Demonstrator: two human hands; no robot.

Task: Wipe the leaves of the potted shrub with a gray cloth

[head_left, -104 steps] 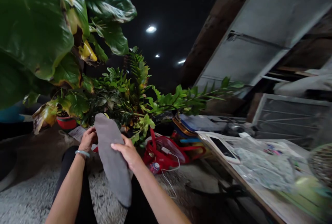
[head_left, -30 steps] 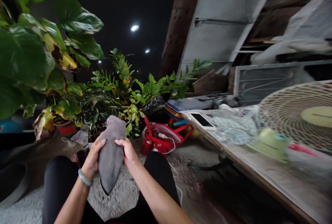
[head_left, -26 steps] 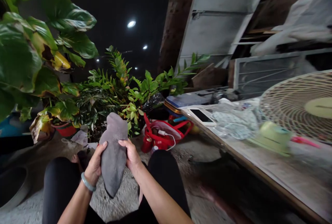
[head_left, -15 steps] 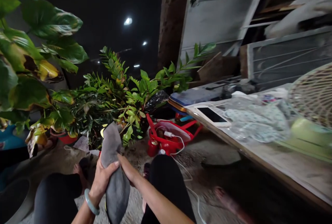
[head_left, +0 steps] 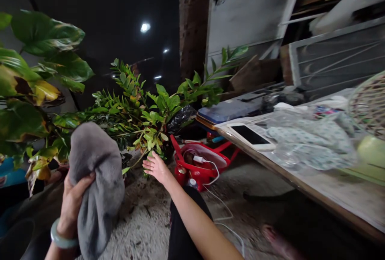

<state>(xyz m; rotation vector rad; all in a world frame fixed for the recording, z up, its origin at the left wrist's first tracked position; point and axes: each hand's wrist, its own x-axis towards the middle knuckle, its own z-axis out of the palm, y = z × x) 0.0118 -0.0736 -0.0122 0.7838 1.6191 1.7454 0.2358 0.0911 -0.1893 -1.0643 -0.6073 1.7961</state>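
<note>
My left hand (head_left: 73, 200), with a pale bangle on its wrist, is closed around a soft grey cloth (head_left: 100, 183). The cloth bulges up above my thumb and hangs down past my wrist, in front of the leaves. My right hand (head_left: 155, 167) is apart from it, stretched forward with its fingers open and nothing in them. Near those fingertips are the lower leaves of a green potted plant (head_left: 156, 111). Just right of my right hand, a red bag (head_left: 201, 167) rests on the ground with a white charger and cable at its opening.
On the right stands a table (head_left: 339, 187) with a white tablet (head_left: 252, 135), crumpled patterned fabric (head_left: 313, 143) and a fan (head_left: 369, 107). Large variegated leaves (head_left: 57, 47) hang at the left. A white cable (head_left: 222, 206) runs across the floor. A bare foot (head_left: 278, 240) shows under the table.
My right hand has let go of the grey cloth and opened, moving right and forward. My left hand has carried the cloth left, turning its broad side into view.
</note>
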